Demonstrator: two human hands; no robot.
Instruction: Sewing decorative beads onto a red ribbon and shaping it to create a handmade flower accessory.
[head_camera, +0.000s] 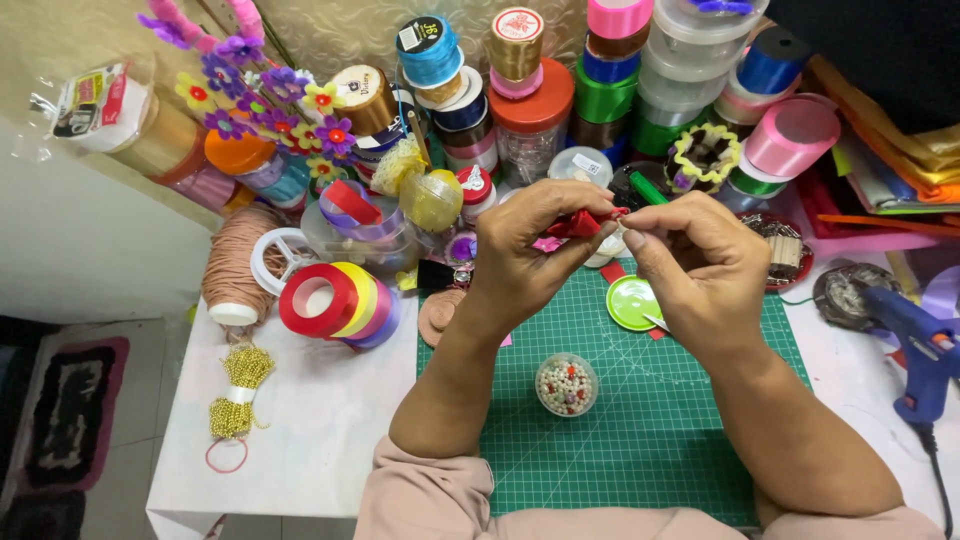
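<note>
The person's left hand (525, 240) and right hand (700, 262) meet above the far edge of a green cutting mat (640, 440); between them sits a small piece of red ribbon (578, 224), pinched in the curled fingertips of the left hand and met at its right end by the closed thumb and forefinger of the right; both hands are drawn in tight around it, not spread. Under the right hand lies a round green lid (630, 302) on the mat; nearer the person stands a small clear tub of beads (566, 384) — white mostly, a few red. Left of the mat, on the white table (320, 420), lie a stack of ribbon rolls (338, 300) in red, yellow and purple, a spool of tan cord (238, 262) and a bundle of gold bead chain (238, 390); a blue glue gun (915, 345) rests at the right edge; stacked ribbon spools and jars crowd the back — too many to tell apart.
</note>
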